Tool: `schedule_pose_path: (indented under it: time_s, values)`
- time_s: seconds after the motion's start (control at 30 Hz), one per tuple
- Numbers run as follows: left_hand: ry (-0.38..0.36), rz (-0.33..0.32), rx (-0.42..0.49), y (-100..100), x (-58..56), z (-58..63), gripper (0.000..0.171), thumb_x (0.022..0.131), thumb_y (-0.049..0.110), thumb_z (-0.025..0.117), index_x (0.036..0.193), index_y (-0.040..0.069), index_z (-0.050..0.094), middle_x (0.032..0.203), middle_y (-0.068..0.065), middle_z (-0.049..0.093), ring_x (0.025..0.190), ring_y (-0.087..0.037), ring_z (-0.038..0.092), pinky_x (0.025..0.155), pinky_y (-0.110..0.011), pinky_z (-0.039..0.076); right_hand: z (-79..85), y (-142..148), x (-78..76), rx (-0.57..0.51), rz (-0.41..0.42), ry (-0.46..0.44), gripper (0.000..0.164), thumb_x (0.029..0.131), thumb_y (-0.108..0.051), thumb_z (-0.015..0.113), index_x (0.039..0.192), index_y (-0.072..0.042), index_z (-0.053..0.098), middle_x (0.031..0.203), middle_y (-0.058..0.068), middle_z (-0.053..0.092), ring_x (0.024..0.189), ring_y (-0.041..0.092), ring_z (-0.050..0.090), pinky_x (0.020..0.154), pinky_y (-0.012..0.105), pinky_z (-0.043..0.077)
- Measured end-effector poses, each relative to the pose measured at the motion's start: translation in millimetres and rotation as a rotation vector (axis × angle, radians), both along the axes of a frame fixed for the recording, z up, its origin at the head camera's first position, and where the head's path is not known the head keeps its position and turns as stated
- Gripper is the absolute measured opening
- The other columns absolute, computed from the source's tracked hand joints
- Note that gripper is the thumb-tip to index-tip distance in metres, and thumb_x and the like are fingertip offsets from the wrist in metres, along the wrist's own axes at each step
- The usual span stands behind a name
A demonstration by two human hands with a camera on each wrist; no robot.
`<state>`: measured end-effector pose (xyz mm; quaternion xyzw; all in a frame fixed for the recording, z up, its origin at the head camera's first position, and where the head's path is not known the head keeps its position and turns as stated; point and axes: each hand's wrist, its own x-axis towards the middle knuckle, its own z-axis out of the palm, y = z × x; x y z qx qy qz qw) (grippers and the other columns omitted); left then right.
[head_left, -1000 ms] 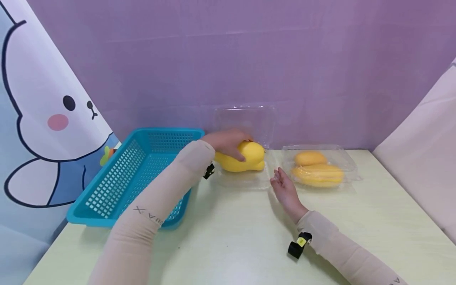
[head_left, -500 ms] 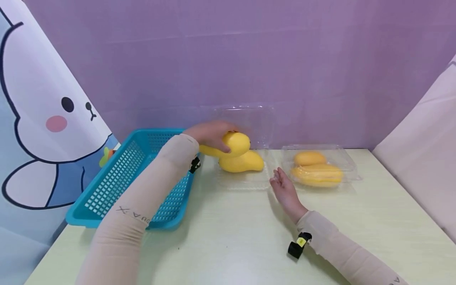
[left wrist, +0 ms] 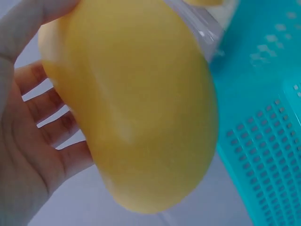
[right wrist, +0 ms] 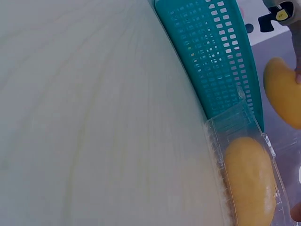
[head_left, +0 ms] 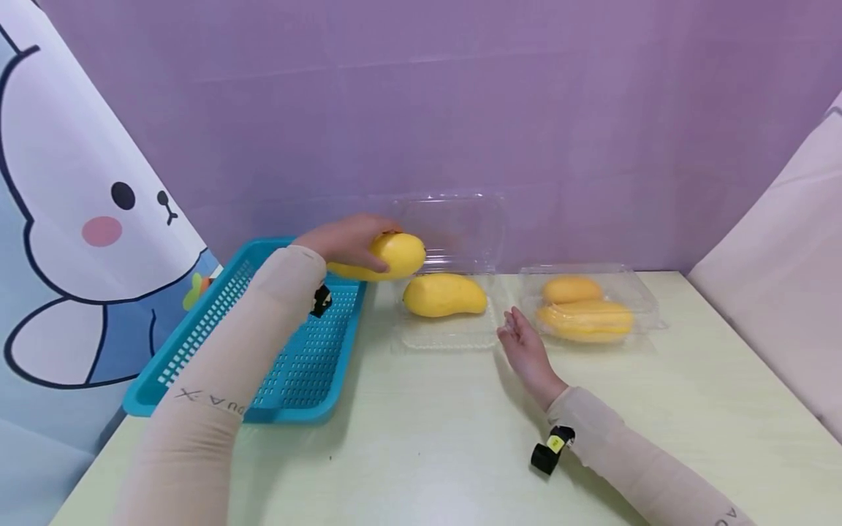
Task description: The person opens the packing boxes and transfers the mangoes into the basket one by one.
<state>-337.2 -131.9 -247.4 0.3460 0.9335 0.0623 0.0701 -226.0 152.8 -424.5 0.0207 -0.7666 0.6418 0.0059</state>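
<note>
A yellow mango (head_left: 403,253) is held in the air by my left hand (head_left: 349,239), over the back right rim of the blue basket (head_left: 309,365). Close up in the left wrist view, the thumb and fingers (left wrist: 61,127) grip the mango's sides. Another mango (head_left: 445,295) lies in the base of a clear plastic clamshell box (head_left: 447,337), whose lid stands up behind it. My right hand (head_left: 528,358) rests on the table by that box's right front corner, fingers loosely extended and holding nothing. Only a fingertip (right wrist: 296,213) of it shows in the right wrist view.
To the right sits a second clear clamshell box (head_left: 646,307), lid down, with two mangoes (head_left: 588,321) inside. A purple cloth (head_left: 421,109) hangs behind the table (head_left: 421,446). A cartoon-printed cloth (head_left: 66,183) borders the left side.
My left hand has lifted one mango out of the open box and carried it left to the basket's edge. The mango beneath is uncovered. My right hand has stayed in place.
</note>
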Motion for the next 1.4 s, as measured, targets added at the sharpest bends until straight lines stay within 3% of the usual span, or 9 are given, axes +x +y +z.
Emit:
schedule_pose_path:
  time_s: [0.67,1.1,1.4]
  values:
    - [0.01,0.104,0.084,-86,-6.7,-5.5,0.059,0.079,0.019,0.074,0.131,0.005,0.05,0.125,-0.011,0.056,0.102,-0.027,0.051,0.088,-0.046,0.045,-4.8,-3,-3.6,-0.01,-0.009,0.001,0.06,0.1,-0.008,0.04,0.148,0.006,0.006,0.153,0.025,0.013,0.14,0.036,0.018,0.113,0.041,0.023]
    - [0.064,0.156,-0.015,-117,-13.2,-29.2,0.054,0.077,0.016,0.075,0.125,0.001,0.054,0.116,-0.014,0.06,0.094,-0.028,0.052,0.086,-0.047,0.046,-4.6,-2,-3.4,0.005,-0.022,0.003,0.06,0.099,-0.007,0.041,0.147,0.008,0.007,0.152,0.026,0.015,0.139,0.038,0.021,0.112,0.042,0.024]
    - [0.007,0.204,-0.068,-131,-21.5,-48.3,0.058,0.078,0.012,0.073,0.13,0.001,0.051,0.122,-0.019,0.057,0.099,-0.033,0.052,0.086,-0.051,0.045,-5.2,-3,-4.0,0.0,-0.013,0.007,0.061,0.1,-0.008,0.041,0.147,0.007,0.006,0.153,0.025,0.015,0.14,0.037,0.019,0.113,0.043,0.023]
